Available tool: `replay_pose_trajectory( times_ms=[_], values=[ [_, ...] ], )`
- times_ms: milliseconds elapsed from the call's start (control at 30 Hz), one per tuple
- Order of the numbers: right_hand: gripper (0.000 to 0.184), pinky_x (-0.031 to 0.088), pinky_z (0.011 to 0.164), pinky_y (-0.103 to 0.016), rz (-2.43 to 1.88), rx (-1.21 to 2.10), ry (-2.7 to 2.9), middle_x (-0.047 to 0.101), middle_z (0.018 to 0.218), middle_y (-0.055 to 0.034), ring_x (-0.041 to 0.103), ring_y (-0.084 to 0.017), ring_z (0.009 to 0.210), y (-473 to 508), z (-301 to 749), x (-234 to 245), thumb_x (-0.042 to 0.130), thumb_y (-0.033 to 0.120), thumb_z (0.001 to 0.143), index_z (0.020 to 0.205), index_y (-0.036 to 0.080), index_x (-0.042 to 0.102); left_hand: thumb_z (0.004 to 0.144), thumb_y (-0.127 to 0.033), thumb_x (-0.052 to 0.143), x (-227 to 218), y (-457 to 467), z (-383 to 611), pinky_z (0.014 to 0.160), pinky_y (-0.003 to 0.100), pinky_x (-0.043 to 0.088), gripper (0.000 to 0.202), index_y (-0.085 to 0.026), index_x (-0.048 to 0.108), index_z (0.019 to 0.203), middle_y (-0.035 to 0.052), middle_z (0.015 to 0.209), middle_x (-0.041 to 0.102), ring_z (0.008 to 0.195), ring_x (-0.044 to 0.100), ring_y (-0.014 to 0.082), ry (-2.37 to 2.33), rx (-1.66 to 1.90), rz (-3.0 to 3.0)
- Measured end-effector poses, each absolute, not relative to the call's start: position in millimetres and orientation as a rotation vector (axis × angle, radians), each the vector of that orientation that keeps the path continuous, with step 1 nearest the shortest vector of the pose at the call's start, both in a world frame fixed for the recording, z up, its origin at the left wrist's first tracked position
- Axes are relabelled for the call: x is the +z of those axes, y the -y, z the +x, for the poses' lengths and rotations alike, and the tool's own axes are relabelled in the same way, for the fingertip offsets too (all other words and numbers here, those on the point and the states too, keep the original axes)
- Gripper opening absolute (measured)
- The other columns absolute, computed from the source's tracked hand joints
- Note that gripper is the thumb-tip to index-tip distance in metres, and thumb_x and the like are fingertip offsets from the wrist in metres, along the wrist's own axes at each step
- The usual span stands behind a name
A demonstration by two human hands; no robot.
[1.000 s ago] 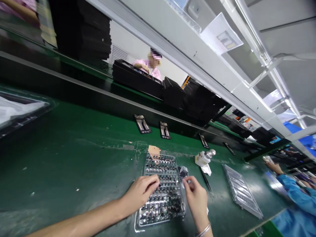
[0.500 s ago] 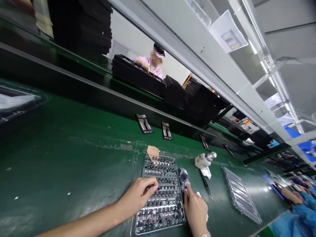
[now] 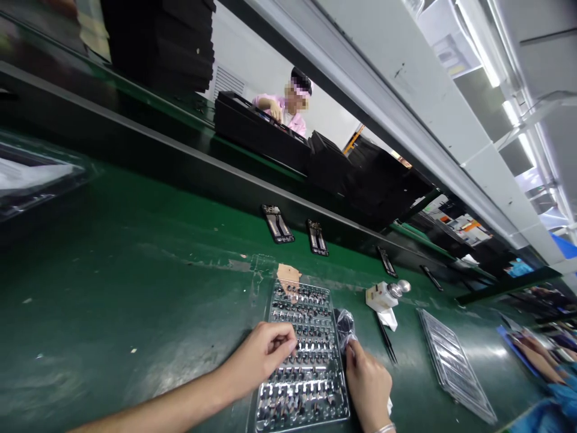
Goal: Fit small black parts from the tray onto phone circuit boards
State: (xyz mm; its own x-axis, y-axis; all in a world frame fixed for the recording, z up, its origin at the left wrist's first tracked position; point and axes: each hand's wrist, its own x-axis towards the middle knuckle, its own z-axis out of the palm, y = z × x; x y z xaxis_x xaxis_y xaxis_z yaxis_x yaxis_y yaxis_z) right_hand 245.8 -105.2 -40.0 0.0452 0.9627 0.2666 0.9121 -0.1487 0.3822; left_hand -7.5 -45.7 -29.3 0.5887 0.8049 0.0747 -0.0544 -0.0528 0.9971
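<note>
A clear plastic tray (image 3: 303,361) full of several small dark parts lies on the green bench. My left hand (image 3: 264,355) rests on the tray's left side with its fingers curled and pinched over a row of parts; what they hold is too small to name. At the tray's right edge, my right hand (image 3: 367,382) pinches a crumpled clear plastic bag (image 3: 345,322).
A white bottle with a metal cap (image 3: 385,293), tweezers (image 3: 386,340) and a second clear tray (image 3: 455,364) lie to the right. Phone frames (image 3: 277,224) sit on the belt beyond. Black tray stacks (image 3: 261,135) and a person in pink stand behind; another worker's hands (image 3: 534,349) at far right.
My right hand has dropped from above the tray to its right edge, onto the plastic bag. My left hand stays on the tray. The view has shifted slightly.
</note>
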Motion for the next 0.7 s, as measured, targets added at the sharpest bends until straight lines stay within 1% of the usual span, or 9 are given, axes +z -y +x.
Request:
replay_pose_trajectory(
  times_ms=[67, 167, 233, 333, 400, 533, 700],
  values=[
    [0.028, 0.027, 0.045, -0.024, 2.211, 0.751, -2.01, 0.067, 0.06, -0.0047, 0.061, -0.017, 0.05, 107, 248, -40, 0.038, 0.026, 0.089, 0.089, 0.02, 0.065, 0.082, -0.03, 0.044, -27, 44, -9, 0.049, 0.021, 0.028, 0.024, -0.016, 0.044, 0.062, -0.004, 0.054, 0.042, 0.049, 0.037, 0.0092, -0.646, 0.803, 1.353],
    [0.026, 0.026, 0.042, -0.024, 2.207, 0.783, -2.068, 0.066, 0.055, -0.0023, 0.06, -0.016, 0.045, 108, 251, -42, 0.04, 0.028, 0.088, 0.088, 0.021, 0.065, 0.081, -0.028, 0.044, -25, 43, -10, 0.052, 0.022, 0.031, 0.022, -0.016, 0.045, 0.063, -0.0039, 0.053, 0.044, 0.05, 0.039, 0.0098, -0.637, 0.81, 1.265],
    [0.026, 0.024, 0.04, -0.023, 2.167, 0.783, -2.08, 0.064, 0.051, -0.001, 0.059, -0.015, 0.042, 107, 253, -43, 0.039, 0.026, 0.088, 0.087, 0.021, 0.065, 0.081, -0.026, 0.044, -25, 43, -10, 0.053, 0.022, 0.031, 0.021, -0.015, 0.045, 0.063, -0.0039, 0.052, 0.044, 0.051, 0.04, 0.0099, -0.632, 0.811, 1.251],
    [0.029, 0.024, 0.04, -0.023, 2.13, 0.816, -2.093, 0.063, 0.051, -0.001, 0.058, -0.014, 0.042, 105, 255, -44, 0.037, 0.024, 0.088, 0.083, 0.02, 0.065, 0.081, -0.025, 0.044, -27, 43, -9, 0.052, 0.022, 0.031, 0.021, -0.015, 0.045, 0.063, -0.0039, 0.053, 0.044, 0.05, 0.039, 0.0096, -0.626, 0.808, 1.244],
    [0.03, 0.024, 0.04, -0.023, 2.117, 0.842, -2.112, 0.063, 0.051, -0.0013, 0.057, -0.014, 0.041, 104, 256, -44, 0.036, 0.025, 0.088, 0.081, 0.02, 0.065, 0.081, -0.025, 0.044, -28, 43, -9, 0.051, 0.022, 0.03, 0.021, -0.015, 0.045, 0.062, -0.0043, 0.052, 0.042, 0.05, 0.038, 0.0095, -0.636, 0.804, 1.256],
    [0.034, 0.024, 0.04, -0.023, 2.079, 0.897, -2.135, 0.062, 0.049, -0.0019, 0.056, -0.013, 0.04, 103, 257, -43, 0.034, 0.028, 0.089, 0.083, 0.018, 0.066, 0.081, -0.024, 0.044, -29, 42, -10, 0.052, 0.023, 0.03, 0.019, -0.016, 0.046, 0.064, -0.0045, 0.051, 0.041, 0.051, 0.038, 0.0098, -0.637, 0.804, 1.28],
    [0.035, 0.028, 0.041, -0.023, 2.14, 0.94, -2.174, 0.064, 0.052, -0.002, 0.058, -0.014, 0.042, 105, 256, -45, 0.034, 0.03, 0.09, 0.079, 0.018, 0.065, 0.081, -0.024, 0.044, -30, 42, -10, 0.05, 0.022, 0.028, 0.019, -0.015, 0.046, 0.064, -0.0043, 0.052, 0.042, 0.05, 0.038, 0.0093, -0.645, 0.797, 1.309]
  ],
)
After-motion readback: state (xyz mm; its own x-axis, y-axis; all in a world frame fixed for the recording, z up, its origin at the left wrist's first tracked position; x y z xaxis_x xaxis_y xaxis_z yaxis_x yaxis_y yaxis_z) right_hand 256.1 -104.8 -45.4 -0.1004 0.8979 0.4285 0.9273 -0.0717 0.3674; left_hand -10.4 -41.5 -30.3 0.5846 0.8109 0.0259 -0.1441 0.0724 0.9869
